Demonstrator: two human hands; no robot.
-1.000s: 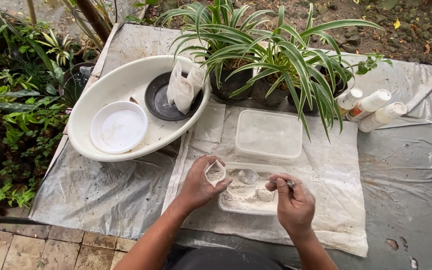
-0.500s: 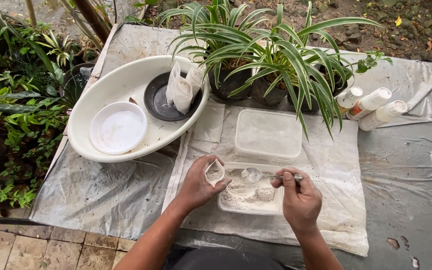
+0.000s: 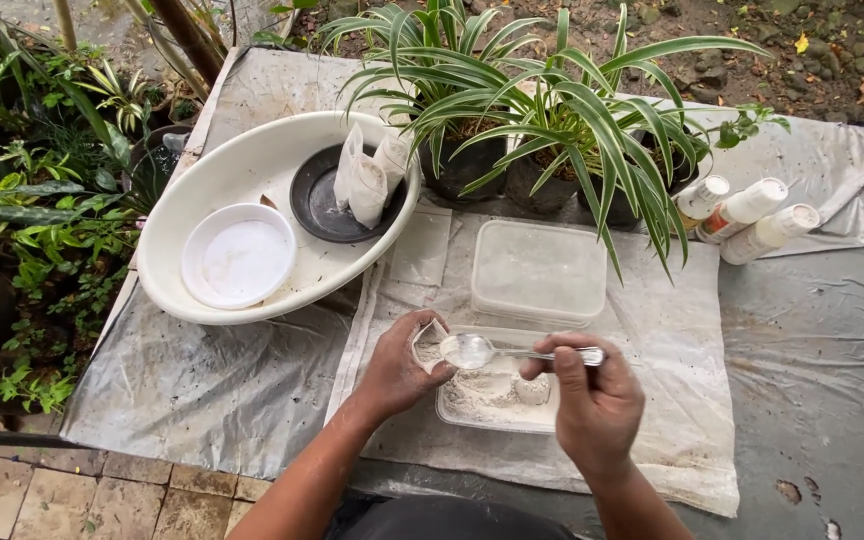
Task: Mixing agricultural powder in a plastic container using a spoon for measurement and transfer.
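Note:
My left hand (image 3: 399,368) pinches a small white paper pouch (image 3: 430,345) held open at its top. My right hand (image 3: 592,398) grips a metal spoon (image 3: 512,352) by the handle. The spoon's bowl, heaped with white powder, sits right at the pouch's mouth. Under both hands lies a clear plastic tray (image 3: 493,394) with more white powder and a lump in it. A clear plastic lid (image 3: 539,271) rests just beyond the tray.
A white oval tub (image 3: 214,172) at the left holds a white dish (image 3: 238,255), a black dish (image 3: 322,210) and filled paper pouches (image 3: 370,180). Striped-leaf potted plants (image 3: 542,120) stand behind, with three white bottles (image 3: 747,218) at the right. Grey sheeting (image 3: 812,330) covers the ground.
My right hand has lifted the spoon out of the tray and brought its loaded bowl leftward to the pouch's mouth. My left hand has stayed in place.

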